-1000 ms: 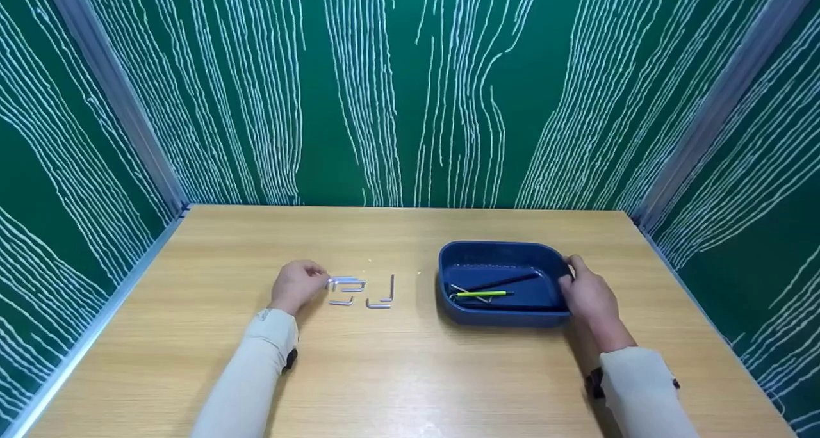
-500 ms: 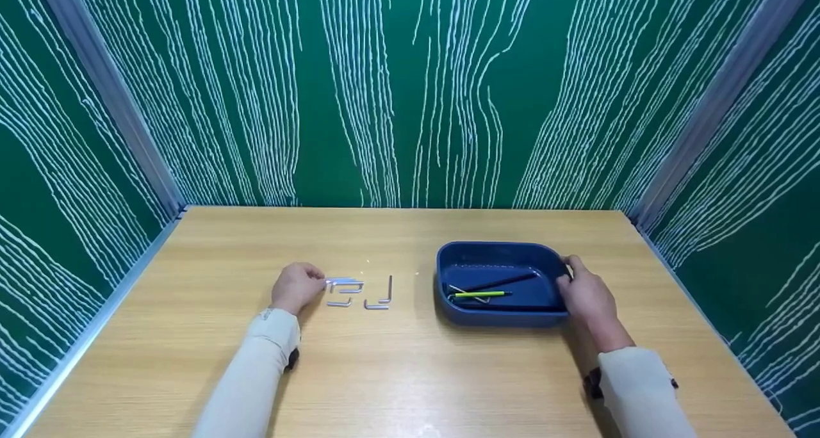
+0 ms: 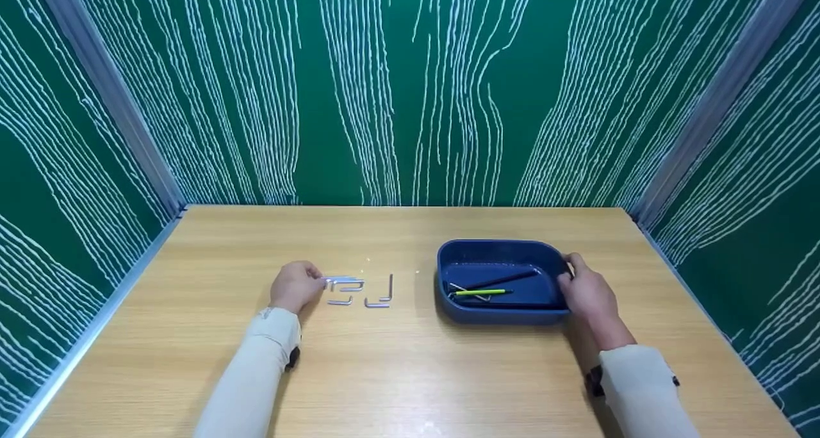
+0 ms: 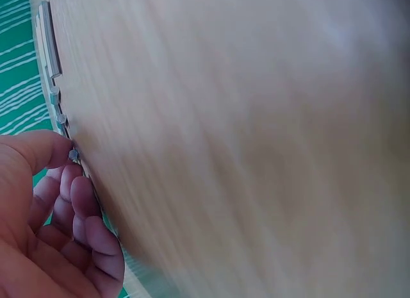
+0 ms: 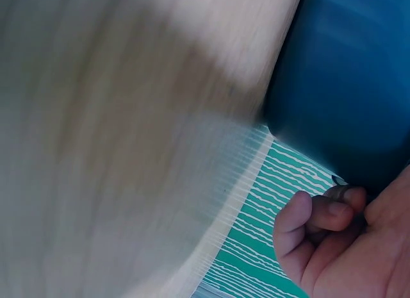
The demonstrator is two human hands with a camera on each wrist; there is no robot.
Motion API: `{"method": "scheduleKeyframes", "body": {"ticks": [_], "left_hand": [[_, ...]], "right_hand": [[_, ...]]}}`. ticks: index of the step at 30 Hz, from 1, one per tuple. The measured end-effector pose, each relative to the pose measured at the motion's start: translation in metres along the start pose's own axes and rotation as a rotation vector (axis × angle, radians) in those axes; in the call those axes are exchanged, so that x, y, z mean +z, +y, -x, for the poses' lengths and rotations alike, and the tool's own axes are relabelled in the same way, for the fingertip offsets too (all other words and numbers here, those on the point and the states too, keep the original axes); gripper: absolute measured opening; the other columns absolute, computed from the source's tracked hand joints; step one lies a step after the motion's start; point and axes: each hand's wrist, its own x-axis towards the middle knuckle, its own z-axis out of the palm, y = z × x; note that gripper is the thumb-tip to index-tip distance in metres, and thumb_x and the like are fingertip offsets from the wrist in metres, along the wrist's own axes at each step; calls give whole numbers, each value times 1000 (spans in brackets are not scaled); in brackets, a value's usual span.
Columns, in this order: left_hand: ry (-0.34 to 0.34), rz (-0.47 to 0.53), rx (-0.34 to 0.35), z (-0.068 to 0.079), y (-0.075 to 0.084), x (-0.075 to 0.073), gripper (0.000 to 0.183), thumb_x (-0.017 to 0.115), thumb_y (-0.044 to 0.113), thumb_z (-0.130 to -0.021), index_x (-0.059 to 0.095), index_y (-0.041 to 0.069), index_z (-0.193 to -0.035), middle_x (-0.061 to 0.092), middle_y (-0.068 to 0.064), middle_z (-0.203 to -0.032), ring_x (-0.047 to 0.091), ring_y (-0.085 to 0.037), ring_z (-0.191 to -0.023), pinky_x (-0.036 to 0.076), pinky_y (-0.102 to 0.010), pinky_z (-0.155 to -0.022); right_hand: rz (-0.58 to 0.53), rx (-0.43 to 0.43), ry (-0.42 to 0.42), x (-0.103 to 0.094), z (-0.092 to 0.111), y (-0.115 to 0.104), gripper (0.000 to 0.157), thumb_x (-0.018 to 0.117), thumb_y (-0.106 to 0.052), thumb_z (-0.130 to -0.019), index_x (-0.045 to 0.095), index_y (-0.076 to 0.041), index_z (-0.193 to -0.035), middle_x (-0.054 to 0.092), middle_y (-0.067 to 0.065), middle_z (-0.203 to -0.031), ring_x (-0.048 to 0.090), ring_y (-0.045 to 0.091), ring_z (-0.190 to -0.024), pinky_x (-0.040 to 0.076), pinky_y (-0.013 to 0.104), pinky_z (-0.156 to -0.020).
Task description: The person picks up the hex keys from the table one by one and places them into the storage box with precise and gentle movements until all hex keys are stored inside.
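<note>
My left hand (image 3: 296,287) is at the left end of a small group of silver L-shaped hex keys (image 3: 351,289). In the left wrist view its thumb and forefinger pinch the end of one hex key (image 4: 73,155), while the other fingers curl loosely below. Several more hex keys lie on the table just to the right, one of them standing out with its long arm pointing away from me. With my right hand (image 3: 589,297) I grip the right end of a dark blue bin (image 3: 512,317), thumb over the rim. The fingers outside its wall are partly hidden in the head view.
Inside the bin lie a yellow-green pen (image 3: 480,292), a black stick-like thing (image 3: 506,280) and a silver hex key under the pen. Tiny pale specks dot the wooden table (image 3: 384,374). Green panels (image 3: 410,105) with white wavy lines enclose the back and sides.
</note>
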Motion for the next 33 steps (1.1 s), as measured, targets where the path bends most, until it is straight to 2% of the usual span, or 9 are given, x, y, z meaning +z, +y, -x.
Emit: {"method": "scheduleKeyframes", "body": {"ticks": [6,12,17,24,33], "left_hand": [[0,-35,11,-4,-4,-1,12,60,27,-76,62,17,-83,61,-1,-86,54,-20,-81,41,-33,-69],[6,-56,42,-5,-8,-1,11,60,27,-77,62,18,-83,60,0,-85,54,-19,-79,42,-33,-69],[-4,-62,48,-5,-8,-1,9,57,24,-79,62,18,-81,60,0,-84,54,-19,-78,42,-33,-69],[-26,-172,113,-4,-8,-3,17,45,18,-82,61,12,-83,60,-1,-84,55,-17,-75,45,-36,-71],[-12,-190,119,-5,-12,-3,17,43,19,-85,58,12,-80,57,-1,-79,52,-16,-70,43,-31,-64]], "right_hand": [[-10,6,-15,0,-1,0,40,36,-23,-89,34,-15,-129,53,16,-81,48,27,-69,32,31,-52],[-39,47,-69,-1,0,-1,42,33,-25,-91,29,-15,-132,52,18,-96,49,28,-78,34,33,-58],[-44,44,-75,-2,1,0,43,33,-25,-91,29,-15,-133,52,16,-88,49,27,-74,33,32,-56],[5,9,-22,-1,1,0,41,34,-24,-90,33,-14,-129,53,16,-75,47,26,-62,31,31,-49],[-7,18,-40,-1,0,0,42,34,-23,-91,31,-13,-131,53,18,-86,49,27,-68,33,32,-53]]}}
